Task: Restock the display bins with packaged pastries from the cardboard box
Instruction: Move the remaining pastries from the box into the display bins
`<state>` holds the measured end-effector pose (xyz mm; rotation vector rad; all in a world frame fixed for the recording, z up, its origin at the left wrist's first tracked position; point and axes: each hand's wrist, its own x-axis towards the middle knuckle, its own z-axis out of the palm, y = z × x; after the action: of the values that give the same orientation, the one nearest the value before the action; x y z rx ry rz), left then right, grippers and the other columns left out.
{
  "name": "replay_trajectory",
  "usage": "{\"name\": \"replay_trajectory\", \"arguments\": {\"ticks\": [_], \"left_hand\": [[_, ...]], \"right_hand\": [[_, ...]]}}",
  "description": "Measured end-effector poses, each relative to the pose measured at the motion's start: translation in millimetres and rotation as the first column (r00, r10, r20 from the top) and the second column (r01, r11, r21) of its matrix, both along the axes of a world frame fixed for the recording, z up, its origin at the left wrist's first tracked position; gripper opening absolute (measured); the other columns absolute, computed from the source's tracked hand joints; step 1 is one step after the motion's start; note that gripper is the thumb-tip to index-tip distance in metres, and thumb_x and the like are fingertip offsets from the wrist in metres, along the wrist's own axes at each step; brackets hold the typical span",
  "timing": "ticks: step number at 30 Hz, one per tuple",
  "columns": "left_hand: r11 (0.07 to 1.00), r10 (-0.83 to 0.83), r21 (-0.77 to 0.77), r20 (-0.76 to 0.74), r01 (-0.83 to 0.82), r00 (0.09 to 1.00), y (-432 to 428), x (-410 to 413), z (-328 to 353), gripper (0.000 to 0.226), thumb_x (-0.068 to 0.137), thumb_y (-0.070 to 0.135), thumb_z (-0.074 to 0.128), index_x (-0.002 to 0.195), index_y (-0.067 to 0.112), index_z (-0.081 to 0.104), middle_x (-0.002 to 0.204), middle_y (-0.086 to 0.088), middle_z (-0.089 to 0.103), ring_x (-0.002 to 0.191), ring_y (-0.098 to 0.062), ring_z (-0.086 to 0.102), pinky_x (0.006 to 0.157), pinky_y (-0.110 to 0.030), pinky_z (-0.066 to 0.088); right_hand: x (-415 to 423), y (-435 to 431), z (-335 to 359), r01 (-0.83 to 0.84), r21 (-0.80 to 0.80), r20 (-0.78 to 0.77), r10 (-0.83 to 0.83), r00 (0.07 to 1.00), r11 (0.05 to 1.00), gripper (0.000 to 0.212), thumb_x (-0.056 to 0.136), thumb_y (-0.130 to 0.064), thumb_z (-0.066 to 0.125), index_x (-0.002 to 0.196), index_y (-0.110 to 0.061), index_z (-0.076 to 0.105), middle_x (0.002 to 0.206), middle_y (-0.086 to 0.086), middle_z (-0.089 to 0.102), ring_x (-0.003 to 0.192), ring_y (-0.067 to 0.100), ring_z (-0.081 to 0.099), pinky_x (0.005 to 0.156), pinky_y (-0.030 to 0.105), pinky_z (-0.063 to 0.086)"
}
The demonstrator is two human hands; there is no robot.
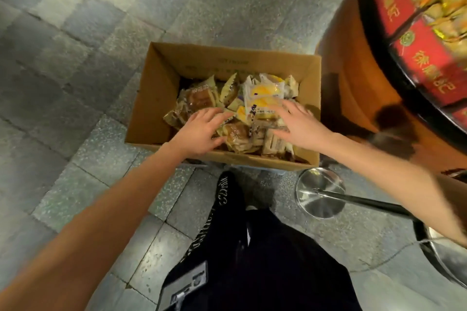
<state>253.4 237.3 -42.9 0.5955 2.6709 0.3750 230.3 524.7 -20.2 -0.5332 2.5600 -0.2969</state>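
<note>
An open cardboard box (161, 88) stands on the tiled floor, partly filled with packaged pastries (199, 100) in clear and yellow wrappers. A white and yellow pack (262, 94) lies on top at the right. My left hand (199, 134) reaches into the box with fingers spread over the brown pastry packs. My right hand (298, 125) hovers with straight, spread fingers over the packs at the box's right side. Neither hand holds anything. The round display bins (429, 10), red-fronted and full of wrapped pastries, curve across the top right.
The display stand's orange-brown base (353, 63) rises right beside the box. A round steel post base (321, 192) with a dark pole lies on the floor at my right. My dark trouser leg and shoe (230, 192) stand just before the box.
</note>
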Motion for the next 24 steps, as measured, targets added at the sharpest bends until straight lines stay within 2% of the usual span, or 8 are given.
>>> {"name": "replay_trajectory", "arguments": {"ticks": [7,12,13,15,17,22,24], "left_hand": [[0.978,-0.21,0.028,0.088,0.209,0.974,31.6,-70.2,-33.7,0.065,0.097,0.038,0.056,0.153,0.025,0.026,0.154,-0.007,0.032,0.139,-0.031,0.03,0.114,-0.051,0.026],[0.942,-0.335,0.051,0.12,0.331,0.935,55.2,-106.7,-57.0,0.065,0.096,0.039,0.056,0.153,0.022,0.028,0.152,-0.01,0.035,0.137,-0.033,0.035,0.112,-0.052,0.031],[0.94,-0.342,0.055,0.127,0.337,0.931,59.7,-111.5,-61.6,0.064,0.097,0.041,0.054,0.153,0.023,0.027,0.153,-0.008,0.035,0.138,-0.031,0.034,0.112,-0.051,0.031],[0.933,-0.36,0.058,0.132,0.355,0.924,67.5,-117.7,-72.0,0.063,0.098,0.044,0.05,0.152,0.024,0.026,0.154,-0.006,0.033,0.139,-0.028,0.033,0.113,-0.049,0.032],[0.927,-0.376,0.065,0.141,0.371,0.916,75.2,-121.8,-83.3,0.062,0.098,0.043,0.051,0.152,0.025,0.026,0.155,-0.004,0.033,0.14,-0.027,0.033,0.113,-0.048,0.031],[0.92,-0.388,0.03,0.179,0.39,0.904,91.7,-126.0,-105.6,0.063,0.098,0.041,0.051,0.154,0.029,0.023,0.156,-0.002,0.031,0.142,-0.024,0.029,0.114,-0.046,0.025],[0.913,-0.404,0.019,0.191,0.408,0.895,95.7,-129.7,-113.6,0.062,0.099,0.039,0.051,0.154,0.027,0.024,0.156,-0.004,0.031,0.141,-0.026,0.03,0.113,-0.046,0.027]], "right_hand": [[-19.2,23.5,-20.1,0.229,0.007,0.058,-0.229,0.972,0.973,0.075,0.097,-0.043,0.053,0.156,-0.024,0.012,0.16,0.013,0.014,0.148,0.031,0.012,0.118,0.047,0.017],[-30.0,27.8,-42.1,0.32,-0.012,0.17,-0.313,0.934,0.947,0.079,0.094,-0.05,0.054,0.156,-0.031,0.008,0.163,0.012,0.005,0.149,0.034,0.004,0.118,0.049,0.013],[-30.3,26.9,-47.1,0.351,-0.017,0.163,-0.344,0.925,0.936,0.078,0.094,-0.046,0.056,0.156,-0.031,0.01,0.163,0.012,0.007,0.149,0.033,0.006,0.118,0.047,0.014],[-31.5,24.3,-58.6,0.356,0.015,0.097,-0.356,0.929,0.934,0.077,0.094,-0.038,0.06,0.156,-0.026,0.014,0.16,0.015,0.016,0.148,0.034,0.014,0.117,0.046,0.02],[-34.1,22.8,-70.8,0.352,0.036,0.072,-0.354,0.932,0.935,0.077,0.093,-0.037,0.062,0.155,-0.024,0.018,0.158,0.016,0.022,0.146,0.035,0.019,0.117,0.048,0.025],[-42.9,29.8,-104.5,0.355,0.042,0.115,-0.358,0.927,0.934,0.081,0.091,-0.04,0.064,0.155,-0.022,0.017,0.158,0.016,0.022,0.145,0.033,0.021,0.116,0.046,0.026],[-52.3,33.5,-118.7,0.341,0.02,0.156,-0.34,0.927,0.94,0.082,0.09,-0.04,0.066,0.155,-0.023,0.019,0.159,0.012,0.023,0.145,0.031,0.021,0.116,0.044,0.026]]}}
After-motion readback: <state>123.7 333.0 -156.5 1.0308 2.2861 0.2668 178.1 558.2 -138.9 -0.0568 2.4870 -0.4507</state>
